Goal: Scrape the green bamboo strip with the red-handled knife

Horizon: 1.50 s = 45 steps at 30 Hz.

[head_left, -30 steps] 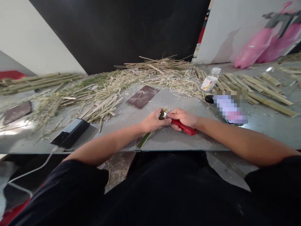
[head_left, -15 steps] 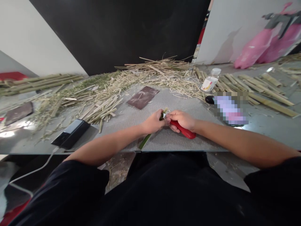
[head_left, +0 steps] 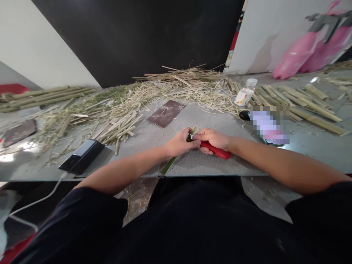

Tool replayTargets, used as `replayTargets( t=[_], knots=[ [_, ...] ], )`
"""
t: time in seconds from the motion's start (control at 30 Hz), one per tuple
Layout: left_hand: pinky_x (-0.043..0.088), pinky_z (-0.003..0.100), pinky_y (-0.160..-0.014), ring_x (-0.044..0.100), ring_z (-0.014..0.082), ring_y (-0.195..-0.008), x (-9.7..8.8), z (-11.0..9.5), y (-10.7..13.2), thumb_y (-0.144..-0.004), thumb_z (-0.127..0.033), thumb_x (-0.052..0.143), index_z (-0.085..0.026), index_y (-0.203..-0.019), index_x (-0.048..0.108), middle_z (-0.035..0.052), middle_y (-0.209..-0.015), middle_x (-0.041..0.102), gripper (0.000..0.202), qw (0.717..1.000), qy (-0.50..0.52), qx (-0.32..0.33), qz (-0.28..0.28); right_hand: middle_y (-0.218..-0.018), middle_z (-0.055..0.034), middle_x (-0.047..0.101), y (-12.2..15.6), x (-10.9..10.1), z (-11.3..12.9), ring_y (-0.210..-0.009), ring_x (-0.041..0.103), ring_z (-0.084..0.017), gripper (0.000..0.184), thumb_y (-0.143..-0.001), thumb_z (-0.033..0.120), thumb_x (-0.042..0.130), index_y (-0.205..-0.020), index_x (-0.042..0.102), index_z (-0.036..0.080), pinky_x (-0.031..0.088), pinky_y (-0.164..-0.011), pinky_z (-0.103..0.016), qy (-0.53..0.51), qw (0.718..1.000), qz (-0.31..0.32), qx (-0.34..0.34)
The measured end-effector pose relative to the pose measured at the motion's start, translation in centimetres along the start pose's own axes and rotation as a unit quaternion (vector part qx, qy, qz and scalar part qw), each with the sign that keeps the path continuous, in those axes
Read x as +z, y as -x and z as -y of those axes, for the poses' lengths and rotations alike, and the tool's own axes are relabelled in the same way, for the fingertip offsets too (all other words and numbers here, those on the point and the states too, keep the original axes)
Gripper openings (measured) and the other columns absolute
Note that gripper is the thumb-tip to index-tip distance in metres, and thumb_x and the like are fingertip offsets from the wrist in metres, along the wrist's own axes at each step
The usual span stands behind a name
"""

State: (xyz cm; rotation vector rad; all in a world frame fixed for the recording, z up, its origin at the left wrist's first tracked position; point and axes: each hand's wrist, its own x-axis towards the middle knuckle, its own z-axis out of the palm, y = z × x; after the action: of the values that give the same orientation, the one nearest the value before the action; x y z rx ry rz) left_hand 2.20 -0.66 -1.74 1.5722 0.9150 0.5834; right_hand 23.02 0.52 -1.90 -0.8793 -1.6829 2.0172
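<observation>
My left hand (head_left: 183, 142) is closed around a green bamboo strip (head_left: 168, 165). One end of the strip slants down toward the table's front edge, and the other shows pale just beyond my fingers. In my right hand (head_left: 211, 140) is a red-handled utility knife (head_left: 220, 151), its handle pointing to the lower right. The knife's pale metal tip lies against the strip between my two hands, partly covered by fingers. Both hands touch or nearly touch each other, low over the grey mat.
Brown sandpaper (head_left: 167, 113) lies beyond my hands. Bamboo shavings (head_left: 176, 86) heap along the back. A black power bank (head_left: 81, 156) with a white cable sits left. To the right are a phone (head_left: 269, 126), a plastic bottle (head_left: 245, 92), split bamboo (head_left: 316, 124) and pink spray bottles (head_left: 297, 55).
My right hand and the knife have shifted slightly to the right along the strip. My left hand keeps its hold in nearly the same place.
</observation>
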Motion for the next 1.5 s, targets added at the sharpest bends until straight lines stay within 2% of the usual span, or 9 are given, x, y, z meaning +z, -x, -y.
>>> replayTargets(
  t=[0.2,0.37,0.47,0.63,0.73,0.97,1.03,1.23,1.5],
  knots=[
    [0.034,0.025,-0.057,0.041,0.0085,-0.055,0.4,0.5,-0.3,-0.1,-0.035,0.067,-0.022,-0.099,0.046,-0.0075,-0.07,0.048,0.025,0.997,-0.053,0.021,-0.053,-0.047,0.0007,0.054,-0.6,0.8,-0.9,-0.037,0.047,-0.013,0.034,-0.104,0.041,0.055,-0.076,0.053,0.022,0.038,-0.041,-0.025,0.0,0.996,-0.082,-0.023],
    [0.032,0.026,-0.054,0.038,0.0088,-0.052,0.4,0.4,-0.5,-0.105,-0.036,0.06,-0.023,-0.096,0.043,-0.0087,-0.066,0.043,0.023,0.996,-0.052,0.006,-0.066,-0.049,0.0003,0.056,-1.0,1.1,-1.6,-0.038,0.049,-0.013,0.033,-0.102,0.039,0.057,-0.074,0.052,0.022,0.04,-0.041,-0.025,0.009,0.986,-0.152,-0.072],
    [0.032,0.026,-0.054,0.039,0.0093,-0.052,0.3,0.3,-0.5,-0.102,-0.038,0.065,-0.023,-0.101,0.044,-0.0097,-0.065,0.042,0.026,0.998,-0.044,-0.004,-0.051,-0.047,0.0004,0.054,-0.8,0.6,-1.2,-0.037,0.048,-0.013,0.034,-0.102,0.041,0.057,-0.074,0.052,0.022,0.038,-0.04,-0.025,0.01,0.994,-0.098,-0.049],
    [0.043,0.028,-0.066,0.055,0.0143,-0.071,0.1,0.4,-0.4,-0.091,-0.037,0.077,-0.022,-0.102,0.048,-0.0044,-0.077,0.054,0.035,0.995,-0.083,0.029,-0.057,-0.047,0.0016,0.053,-0.1,0.0,-0.2,-0.037,0.045,-0.013,0.034,-0.101,0.044,0.061,-0.076,0.053,0.022,0.036,-0.039,-0.024,-0.007,1.0,-0.014,-0.005],
    [0.045,0.03,-0.07,0.057,0.0164,-0.077,0.2,0.4,-0.3,-0.094,-0.035,0.072,-0.022,-0.103,0.049,-0.0026,-0.08,0.055,0.029,0.992,-0.101,0.025,-0.066,-0.047,0.0018,0.052,-0.2,0.3,-0.2,-0.036,0.045,-0.013,0.032,-0.101,0.043,0.06,-0.078,0.053,0.022,0.036,-0.039,-0.024,-0.013,1.0,-0.018,0.003],
    [0.04,0.028,-0.066,0.051,0.0139,-0.069,0.5,0.1,-0.3,-0.102,-0.033,0.062,-0.022,-0.098,0.045,-0.0046,-0.073,0.051,0.02,0.991,-0.103,0.008,-0.09,-0.047,0.0,0.055,-1.0,1.5,-1.5,-0.037,0.048,-0.013,0.033,-0.102,0.037,0.056,-0.073,0.053,0.022,0.038,-0.04,-0.024,-0.009,0.988,-0.142,-0.058],
    [0.039,0.028,-0.065,0.05,0.0136,-0.067,0.5,0.1,-0.3,-0.102,-0.034,0.063,-0.022,-0.099,0.046,-0.0053,-0.071,0.049,0.021,0.99,-0.1,0.011,-0.094,-0.048,-0.0002,0.055,-1.1,1.4,-1.5,-0.037,0.049,-0.013,0.035,-0.103,0.039,0.056,-0.072,0.052,0.022,0.038,-0.04,-0.024,-0.006,0.985,-0.154,-0.071],
    [0.034,0.027,-0.06,0.044,0.0116,-0.063,-0.2,0.5,-0.5,-0.09,-0.039,0.079,-0.022,-0.102,0.046,-0.0069,-0.072,0.047,0.039,0.99,-0.122,0.037,-0.064,-0.048,0.0014,0.053,-0.4,0.5,-0.3,-0.037,0.047,-0.013,0.032,-0.1,0.039,0.06,-0.075,0.051,0.022,0.037,-0.039,-0.024,-0.001,1.0,-0.014,0.002],
    [0.04,0.028,-0.064,0.051,0.0134,-0.069,-0.1,0.7,-0.5,-0.089,-0.032,0.078,-0.022,-0.104,0.047,-0.0052,-0.076,0.051,0.036,0.992,-0.105,0.024,-0.067,-0.048,0.0018,0.052,-0.3,0.8,-0.3,-0.037,0.045,-0.012,0.031,-0.103,0.038,0.056,-0.077,0.051,0.022,0.037,-0.039,-0.023,-0.011,1.0,-0.027,-0.004]
  ],
)
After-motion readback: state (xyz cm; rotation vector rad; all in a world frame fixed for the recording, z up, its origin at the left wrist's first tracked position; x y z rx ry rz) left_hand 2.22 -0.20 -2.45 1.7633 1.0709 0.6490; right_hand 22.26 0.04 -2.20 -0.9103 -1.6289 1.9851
